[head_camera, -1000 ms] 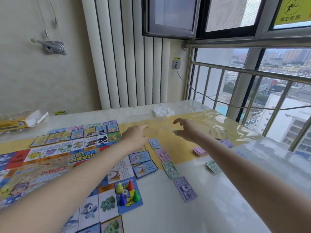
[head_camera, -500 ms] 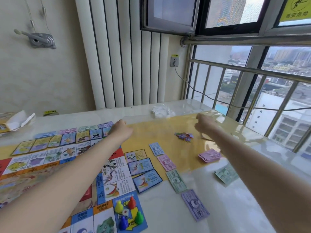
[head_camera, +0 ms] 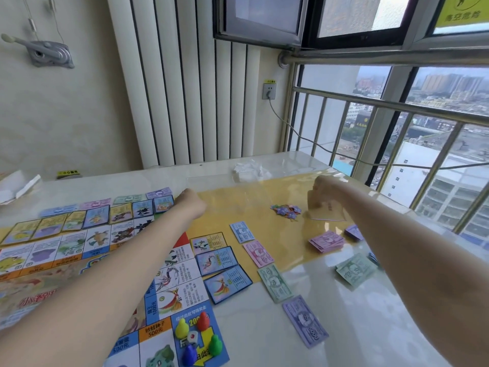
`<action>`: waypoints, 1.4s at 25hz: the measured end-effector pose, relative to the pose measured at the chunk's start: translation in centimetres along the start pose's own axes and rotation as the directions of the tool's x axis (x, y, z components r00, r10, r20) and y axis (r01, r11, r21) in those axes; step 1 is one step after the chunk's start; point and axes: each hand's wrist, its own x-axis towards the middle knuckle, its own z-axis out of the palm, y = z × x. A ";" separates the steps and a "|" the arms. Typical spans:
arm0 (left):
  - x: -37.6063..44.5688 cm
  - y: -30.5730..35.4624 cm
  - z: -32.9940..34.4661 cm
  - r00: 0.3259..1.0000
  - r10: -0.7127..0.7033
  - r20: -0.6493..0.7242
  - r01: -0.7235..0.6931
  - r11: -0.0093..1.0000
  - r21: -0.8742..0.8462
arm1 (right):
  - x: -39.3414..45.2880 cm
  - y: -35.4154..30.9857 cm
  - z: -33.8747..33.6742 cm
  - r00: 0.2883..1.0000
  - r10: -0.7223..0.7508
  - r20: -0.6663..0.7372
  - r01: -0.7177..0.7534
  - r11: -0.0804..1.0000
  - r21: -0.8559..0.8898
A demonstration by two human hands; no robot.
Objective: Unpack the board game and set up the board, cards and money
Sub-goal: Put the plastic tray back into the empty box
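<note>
- Indoors, a glossy pale tabletop (head_camera: 264, 340) with a yellow mat under clear film stands against a cream wall with a white ribbed radiator (head_camera: 190, 102) and barred windows on the right.
- At the far left edge a torn white box (head_camera: 16, 185) is cut off by the frame; nothing of its contents shows.
- Covering the near left, the game board (head_camera: 79, 260) lies flat, with four pawns (head_camera: 197, 337) and a die on its near right corner square.
- Above the board's far edge, the left hand (head_camera: 189, 203) is clenched; whether it holds anything cannot be told.
- Right of the board, single banknotes (head_camera: 274, 282) lie in a row.
- Near the far right edge, the right hand (head_camera: 324, 192) grips a tan card stack (head_camera: 328, 211), beside a blurry token pile (head_camera: 287, 210).
</note>
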 end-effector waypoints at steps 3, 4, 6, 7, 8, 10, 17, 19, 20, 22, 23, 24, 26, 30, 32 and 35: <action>0.2 -0.2 0.0 0.999 -0.017 -0.035 0.009 0.972 -0.235 | -0.6 -1.3 -1.4 0.981 -0.024 -0.194 0.029 0.999 0.023; 0.4 -0.2 -0.1 0.998 -0.022 -0.051 0.004 0.946 -0.323 | -0.8 -1.9 -2.6 0.965 -0.022 -0.263 0.030 0.999 0.026; 0.5 -0.3 -0.5 0.995 -0.046 -0.086 0.001 0.888 -0.460 | -1.9 -3.7 -5.4 0.907 -0.058 -0.417 0.102 0.991 0.086; 0.5 -0.3 -0.9 0.993 -0.064 -0.096 0.004 0.851 -0.525 | -2.7 -5.0 -6.9 0.891 -0.102 -0.442 0.175 0.976 0.127; 0.4 -0.2 -1.3 0.992 -0.084 -0.097 0.011 0.809 -0.588 | -3.6 -6.5 -8.2 0.885 -0.171 -0.434 0.264 0.950 0.163; -0.3 -0.1 -2.7 0.992 -0.111 -0.067 0.031 0.706 -0.707 | -6.1 -10.2 -9.8 0.864 -0.355 -0.358 0.441 0.876 0.196; -6.2 -2.5 -10.1 0.990 -0.137 -0.042 0.029 0.482 -0.876 | -9.5 -21.0 -7.6 0.697 -0.626 -0.350 0.657 0.753 -0.037; -7.2 -4.7 -12.4 0.976 -0.192 -0.098 0.009 0.492 -0.871 | -11.2 -23.1 -7.5 0.583 -0.578 -0.571 0.734 0.675 0.066; -7.6 -5.8 -13.5 0.965 -0.229 -0.128 0.002 0.494 -0.869 | -12.4 -24.0 -7.4 0.550 -0.508 -0.663 0.772 0.611 0.173; -8.4 -7.9 -15.6 0.932 -0.306 -0.195 -0.019 0.495 -0.869 | -15.1 -25.3 -6.9 0.577 -0.397 -0.714 0.795 0.473 0.380; -8.8 -8.7 -16.5 0.913 -0.339 -0.228 -0.032 0.495 -0.868 | -16.3 -25.6 -6.3 0.625 -0.383 -0.681 0.775 0.413 0.479; -9.2 -9.4 -17.5 0.892 -0.369 -0.261 -0.047 0.498 -0.866 | -17.2 -26.1 -5.6 0.688 -0.380 -0.618 0.726 0.359 0.587; -9.7 -10.6 -19.3 0.861 -0.406 -0.307 -0.069 0.506 -0.860 | -18.7 -26.8 -4.1 0.821 -0.410 -0.399 0.523 0.257 0.812; -10.1 -12.3 -21.9 0.824 -0.429 -0.369 -0.107 0.523 -0.845 | -20.2 -30.4 -3.3 0.744 -0.660 0.103 -0.266 -0.152 0.952; -10.2 -13.1 -22.6 0.813 -0.427 -0.396 -0.124 0.538 -0.834 | -20.8 -33.9 -3.4 0.732 -0.671 0.117 -0.417 -0.305 0.857; -9.4 -15.0 -23.6 0.821 -0.408 -0.399 -0.102 0.584 -0.805 | -21.5 -39.8 -3.0 0.795 -0.584 0.164 -0.482 -0.444 0.755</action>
